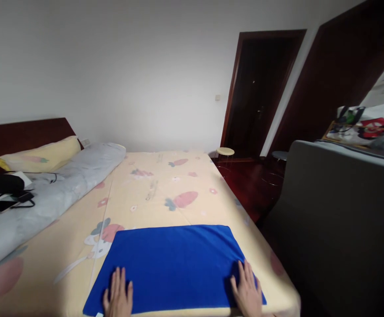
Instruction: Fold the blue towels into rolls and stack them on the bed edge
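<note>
A blue cloth (179,268) lies spread flat on the bed (159,189), near its front edge. My left hand (118,294) rests palm down on the cloth's left part, fingers spread, by a small white tag at the near left corner. At the right side of the cloth, my right hand (246,288) also lies flat with its fingers apart. A few light creases run through the cloth near its upper right corner. Neither hand grips anything.
A rolled grey-white quilt (63,193) and a yellow pillow (43,156) lie at the left, with a phone (5,205) and black cables. A round stool (225,151) stands beyond the bed's right edge. A large grey panel (337,220) is at the right.
</note>
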`<state>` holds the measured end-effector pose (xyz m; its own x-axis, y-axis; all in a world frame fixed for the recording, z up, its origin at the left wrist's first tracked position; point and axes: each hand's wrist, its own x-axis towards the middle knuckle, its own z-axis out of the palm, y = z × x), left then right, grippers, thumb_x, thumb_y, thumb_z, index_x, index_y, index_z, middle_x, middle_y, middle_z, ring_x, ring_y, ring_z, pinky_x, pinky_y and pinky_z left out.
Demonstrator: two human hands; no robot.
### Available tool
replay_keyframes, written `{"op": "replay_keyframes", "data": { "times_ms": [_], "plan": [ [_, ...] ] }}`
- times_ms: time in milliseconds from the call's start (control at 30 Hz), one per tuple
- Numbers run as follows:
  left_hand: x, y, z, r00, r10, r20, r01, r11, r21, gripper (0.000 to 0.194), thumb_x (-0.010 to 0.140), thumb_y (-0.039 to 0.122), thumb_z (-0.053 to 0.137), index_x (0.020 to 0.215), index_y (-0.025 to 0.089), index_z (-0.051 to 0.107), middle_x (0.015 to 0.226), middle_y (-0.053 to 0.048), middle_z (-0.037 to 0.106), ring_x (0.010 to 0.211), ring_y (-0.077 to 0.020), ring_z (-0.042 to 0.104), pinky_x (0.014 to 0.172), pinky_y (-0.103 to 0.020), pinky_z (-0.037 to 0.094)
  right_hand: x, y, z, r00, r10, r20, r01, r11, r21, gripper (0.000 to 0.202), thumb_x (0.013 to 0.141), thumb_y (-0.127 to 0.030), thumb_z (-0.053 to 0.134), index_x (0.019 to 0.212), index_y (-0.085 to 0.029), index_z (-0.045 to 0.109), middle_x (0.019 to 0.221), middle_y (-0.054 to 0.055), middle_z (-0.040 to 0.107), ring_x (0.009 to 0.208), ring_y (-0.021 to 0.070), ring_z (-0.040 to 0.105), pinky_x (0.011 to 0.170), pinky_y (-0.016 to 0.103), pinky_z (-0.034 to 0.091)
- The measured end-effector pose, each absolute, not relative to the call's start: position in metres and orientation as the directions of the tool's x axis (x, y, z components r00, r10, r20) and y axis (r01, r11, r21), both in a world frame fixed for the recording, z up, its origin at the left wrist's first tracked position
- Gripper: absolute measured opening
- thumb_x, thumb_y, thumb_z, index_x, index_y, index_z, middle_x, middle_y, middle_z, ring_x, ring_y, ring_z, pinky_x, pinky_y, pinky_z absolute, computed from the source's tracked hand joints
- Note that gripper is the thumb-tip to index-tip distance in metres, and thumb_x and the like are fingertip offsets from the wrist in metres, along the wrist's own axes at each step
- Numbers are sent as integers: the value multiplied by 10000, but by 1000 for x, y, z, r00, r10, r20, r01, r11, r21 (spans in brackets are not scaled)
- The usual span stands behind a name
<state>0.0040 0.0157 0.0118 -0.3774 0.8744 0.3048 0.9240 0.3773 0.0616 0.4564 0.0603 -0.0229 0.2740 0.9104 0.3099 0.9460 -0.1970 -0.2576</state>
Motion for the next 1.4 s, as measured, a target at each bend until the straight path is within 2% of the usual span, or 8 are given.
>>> {"op": "replay_keyframes", "data": {
  "times_ms": [200, 333, 600, 833, 967, 1100, 1200, 1400],
  "plan": [
    [123, 76, 27, 118, 980, 160, 976, -145, 164, 550, 934, 240, 226, 1474, 260, 121, 1556, 7, 258, 1437, -171, 255, 1167, -424, 271, 314, 96, 19, -273, 941, 200, 861, 332, -386, 567, 918, -273, 270, 1483, -240, 252, 1556, 29, 259, 1440, 205, 215, 1157, 447, 245],
    [142, 98, 22, 229, 972, 52, 952, -235, 198, 539, 942, 295, 267, 1470, 284, 158, 1556, -13, 258, 1429, -187, 276, 1161, -452, 286, 292, 112, 23, -436, 896, 89, 786, 427, -446, 534, 952, -370, 292, 1477, -294, 239, 1556, 27, 245, 1438, 216, 218, 1157, 474, 239],
    [-44, 73, 20, -354, 935, 14, 935, 354, -30, 566, 933, 447, 235, 1474, 287, 186, 1577, -22, 199, 1455, -210, 195, 1148, -487, 234, 479, 125, -13, 24, 995, 98, 967, 2, -255, 644, 912, -559, 309, 1457, -214, 323, 1540, 82, 290, 1432, 243, 240, 1146, 506, 225],
    [-20, 67, 20, -264, 957, 119, 960, 273, -67, 550, 936, 390, 214, 1472, 268, 194, 1572, -17, 237, 1460, -202, 187, 1162, -494, 196, 432, 127, -15, 134, 962, 239, 964, -70, -258, 601, 938, -435, 208, 1425, -134, 390, 1517, 125, 334, 1427, 263, 253, 1136, 516, 241],
    [75, 100, 16, 3, 989, 148, 996, -15, 83, 531, 947, 285, 194, 1472, 280, 116, 1558, 12, 271, 1444, -164, 234, 1167, -421, 242, 321, 135, 3, -240, 951, 197, 861, 302, -409, 514, 978, -382, 209, 1471, -254, 278, 1533, 37, 308, 1420, 203, 272, 1145, 451, 276],
    [119, 135, 11, 170, 981, 89, 968, -183, 174, 534, 943, 271, 239, 1468, 285, 142, 1554, 1, 274, 1429, -177, 277, 1163, -427, 273, 269, 152, 14, -436, 887, 150, 767, 454, -454, 517, 977, -432, 250, 1477, -308, 212, 1544, 7, 268, 1427, 201, 251, 1155, 457, 267],
    [93, 157, 14, 117, 993, 37, 975, -121, 184, 520, 955, 354, 230, 1469, 303, 174, 1563, 1, 249, 1434, -186, 266, 1164, -460, 261, 303, 175, 12, -390, 916, 91, 823, 392, -412, 539, 959, -505, 282, 1459, -304, 277, 1541, 24, 275, 1430, 218, 244, 1159, 480, 243],
    [-32, 178, 23, -283, 959, 0, 959, 283, 30, 562, 942, 455, 200, 1478, 289, 183, 1590, -18, 182, 1462, -226, 178, 1158, -538, 183, 456, 211, -6, 15, 998, 59, 972, -1, -235, 624, 922, -562, 305, 1466, -257, 283, 1554, 55, 270, 1446, 231, 188, 1165, 513, 171]
  ]
}}
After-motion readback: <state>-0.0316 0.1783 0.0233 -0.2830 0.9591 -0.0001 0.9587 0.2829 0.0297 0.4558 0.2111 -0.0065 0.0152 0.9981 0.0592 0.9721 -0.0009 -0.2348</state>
